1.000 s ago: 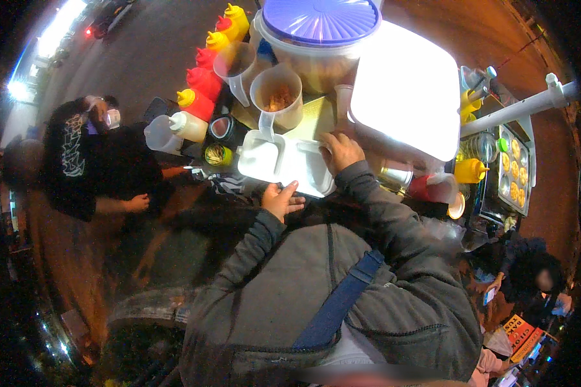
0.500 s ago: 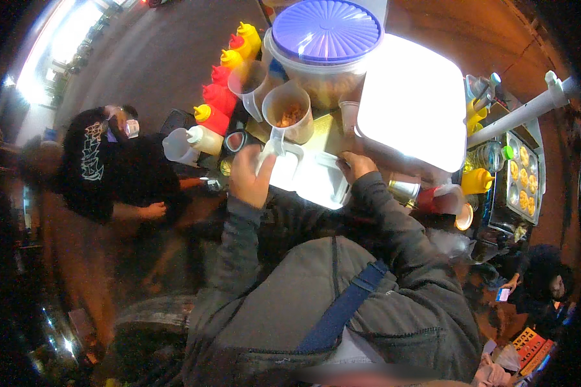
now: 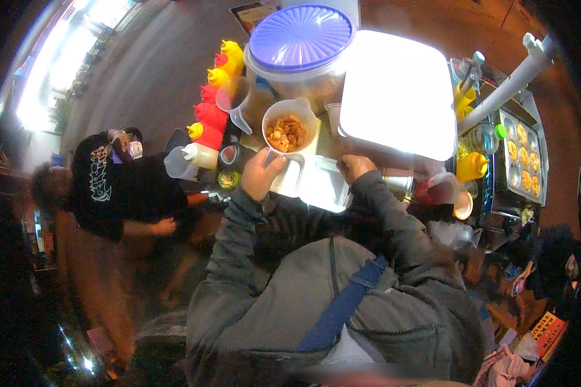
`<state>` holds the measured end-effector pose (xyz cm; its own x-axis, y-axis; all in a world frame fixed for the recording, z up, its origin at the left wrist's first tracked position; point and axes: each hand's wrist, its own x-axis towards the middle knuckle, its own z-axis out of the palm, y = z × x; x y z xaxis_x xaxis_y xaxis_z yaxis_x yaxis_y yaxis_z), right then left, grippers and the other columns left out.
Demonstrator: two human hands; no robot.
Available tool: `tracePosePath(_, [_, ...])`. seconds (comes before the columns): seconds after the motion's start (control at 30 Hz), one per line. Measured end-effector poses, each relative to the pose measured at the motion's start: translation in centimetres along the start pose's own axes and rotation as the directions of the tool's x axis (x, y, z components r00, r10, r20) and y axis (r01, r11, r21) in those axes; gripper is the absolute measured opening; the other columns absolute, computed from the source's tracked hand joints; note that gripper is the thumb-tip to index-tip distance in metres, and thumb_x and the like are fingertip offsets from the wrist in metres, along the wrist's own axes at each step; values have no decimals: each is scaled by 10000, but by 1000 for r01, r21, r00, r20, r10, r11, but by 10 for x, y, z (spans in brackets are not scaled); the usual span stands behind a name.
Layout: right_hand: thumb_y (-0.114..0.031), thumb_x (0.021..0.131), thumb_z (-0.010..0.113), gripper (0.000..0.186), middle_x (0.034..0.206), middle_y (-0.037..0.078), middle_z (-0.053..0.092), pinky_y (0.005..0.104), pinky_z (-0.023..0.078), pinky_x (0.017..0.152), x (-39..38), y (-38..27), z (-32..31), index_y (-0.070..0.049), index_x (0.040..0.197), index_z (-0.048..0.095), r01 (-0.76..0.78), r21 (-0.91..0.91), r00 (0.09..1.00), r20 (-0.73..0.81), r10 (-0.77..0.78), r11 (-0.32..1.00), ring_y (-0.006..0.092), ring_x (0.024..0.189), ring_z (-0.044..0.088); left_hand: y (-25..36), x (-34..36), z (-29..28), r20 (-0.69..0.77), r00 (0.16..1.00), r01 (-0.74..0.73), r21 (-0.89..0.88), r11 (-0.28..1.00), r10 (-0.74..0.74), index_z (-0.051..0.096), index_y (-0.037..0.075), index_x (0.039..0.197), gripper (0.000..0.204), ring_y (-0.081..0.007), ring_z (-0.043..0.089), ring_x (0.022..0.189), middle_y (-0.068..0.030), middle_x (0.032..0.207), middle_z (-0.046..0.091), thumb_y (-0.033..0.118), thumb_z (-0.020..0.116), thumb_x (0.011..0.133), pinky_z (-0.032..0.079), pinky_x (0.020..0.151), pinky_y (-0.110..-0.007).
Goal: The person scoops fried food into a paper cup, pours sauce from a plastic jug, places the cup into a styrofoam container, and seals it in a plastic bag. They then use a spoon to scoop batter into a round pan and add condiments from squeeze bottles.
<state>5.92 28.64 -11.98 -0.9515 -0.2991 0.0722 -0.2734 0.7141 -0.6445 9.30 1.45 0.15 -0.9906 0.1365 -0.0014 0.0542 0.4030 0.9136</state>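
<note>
White measuring jug (image 3: 289, 131) of fried snack pieces, centre of stall counter, handle gripped by left hand (image 3: 262, 173). White foam tray (image 3: 316, 184) at its 5 o'clock, far edge pinched by right hand (image 3: 355, 168). Blue-lidded tub (image 3: 301, 48) at 12 o'clock; red and yellow squeeze bottles (image 3: 212, 97) at 9–10 o'clock.

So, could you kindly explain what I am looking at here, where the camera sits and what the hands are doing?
There is no machine: a person wears a wide fisheye camera on the head, looking down, so edges bend. Grey sleeves enter from below. The left hand grips the handle of a white jug filled with golden fried pieces. The right hand rests on a white compartment tray. Around them stand red and yellow squeeze bottles, a tub with a blue lid and a bright white box lid. Another person stands left.
</note>
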Motion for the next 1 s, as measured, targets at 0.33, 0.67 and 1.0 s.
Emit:
tracePosePath(0.33, [-248,944,503,294,1070,234,660,488,482,919,24,-3,6,-62,1070,693,-137,-27,979,152,139,990,399,1028,627,23,-46,39,148,944,-305,730,612,293,586,54,802,321,-333,578,784,-132,797,606,355,699,805,402,714,-469])
tracePosePath(0.67, [-249,938,513,306,1034,263,657,492,485,900,26,-13,2,-21,1042,690,-182,20,975,137,178,983,427,998,627,6,-49,75,85,956,-205,879,431,281,598,96,801,299,-286,560,785,-79,767,585,352,743,749,391,724,-434])
tracePosePath(1.0, [-194,918,554,236,1041,257,640,495,487,840,34,-4,22,-69,1091,654,-160,101,986,57,155,982,444,973,604,8,-45,81,92,966,-173,926,337,241,609,105,778,287,-275,568,796,-72,769,591,349,756,744,394,734,-430])
